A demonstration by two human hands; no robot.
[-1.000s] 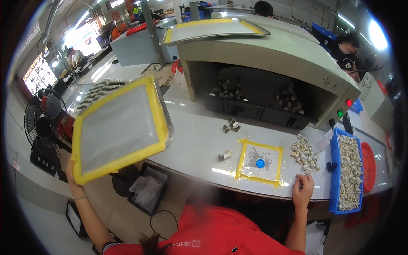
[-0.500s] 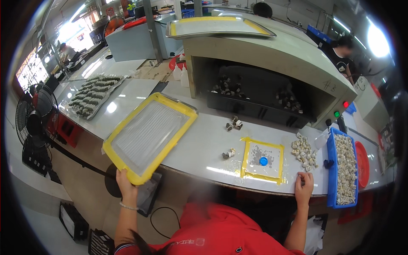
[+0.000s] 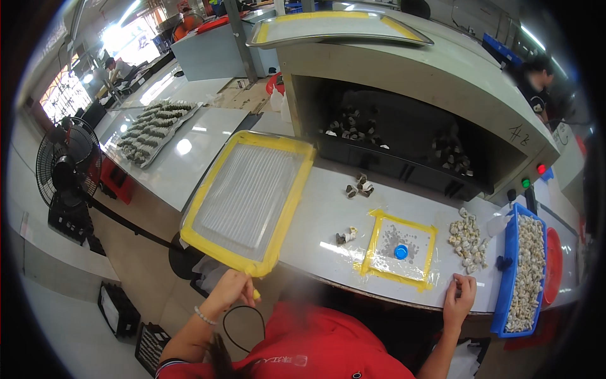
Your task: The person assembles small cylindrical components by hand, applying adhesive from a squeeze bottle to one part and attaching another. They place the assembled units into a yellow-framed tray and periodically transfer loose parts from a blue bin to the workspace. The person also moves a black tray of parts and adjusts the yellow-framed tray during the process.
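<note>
My left hand (image 3: 232, 289) is closed at the near edge of a tray (image 3: 295, 208) with a yellow-taped rim and a ribbed whitish middle. A small yellow bit (image 3: 255, 294) shows at its fingertips; whether it is tape I cannot tell. The tray lies on the worktable, its near end jutting past the front edge. My right hand (image 3: 459, 298) rests at the table's front edge, fingers loosely bent and apart, nothing seen in it. Beyond it lies a heap of small whitish pieces (image 3: 467, 243). To its left, a yellow-taped square (image 3: 384, 268) surrounds a blue round cap (image 3: 401, 252).
At the right stands a blue bin (image 3: 500, 319) full of pale pieces, beside a red basin (image 3: 553, 265). A boxy machine (image 3: 404, 60) bears another tray (image 3: 265, 45). Dark-and-white pieces (image 3: 361, 185) lie before its opening. A black fan (image 3: 66, 165) stands left.
The taped tray has moved right and farther onto the table, turning a little. My left hand has moved right along with its near edge. My right hand's fingers have loosened slightly. The view has shifted.
</note>
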